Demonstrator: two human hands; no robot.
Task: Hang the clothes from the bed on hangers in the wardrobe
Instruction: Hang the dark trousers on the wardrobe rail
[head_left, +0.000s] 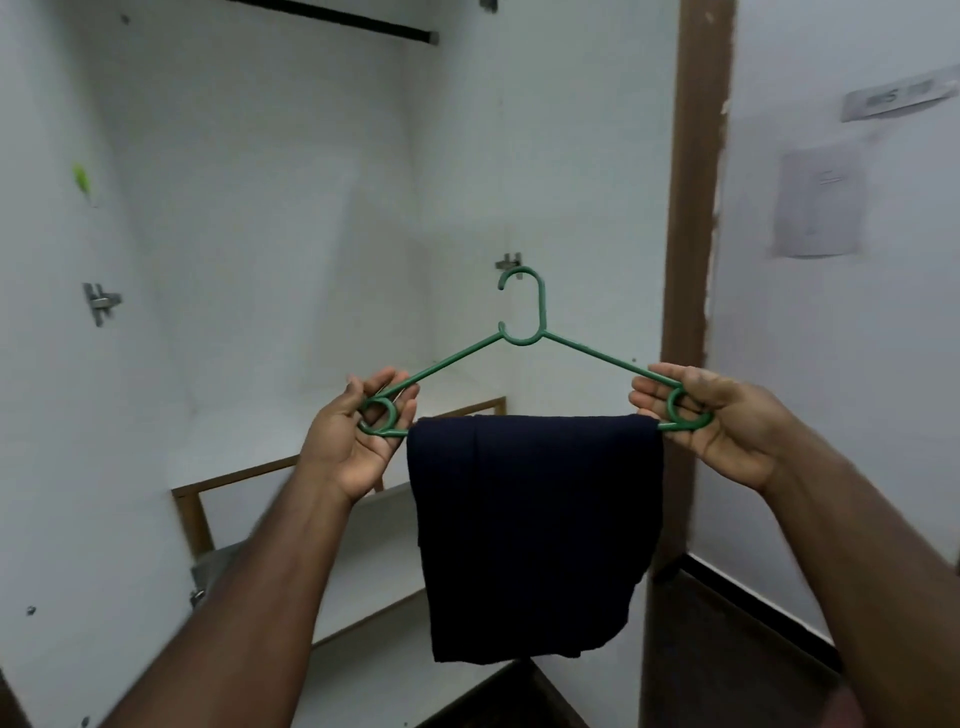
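We hold a green hanger (524, 332) level in front of the open wardrobe (260, 182), a dark navy garment (530, 530) folded over its bottom bar, between our hands. Our left hand (358, 436) pinches the left end loop; our right hand (711, 421) grips the right one. The rail (363, 23) above is cut off at the top edge, and the bar is hidden under cloth.

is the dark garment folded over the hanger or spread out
Folded: the dark garment drapes doubled over the bottom bar of the green hanger.
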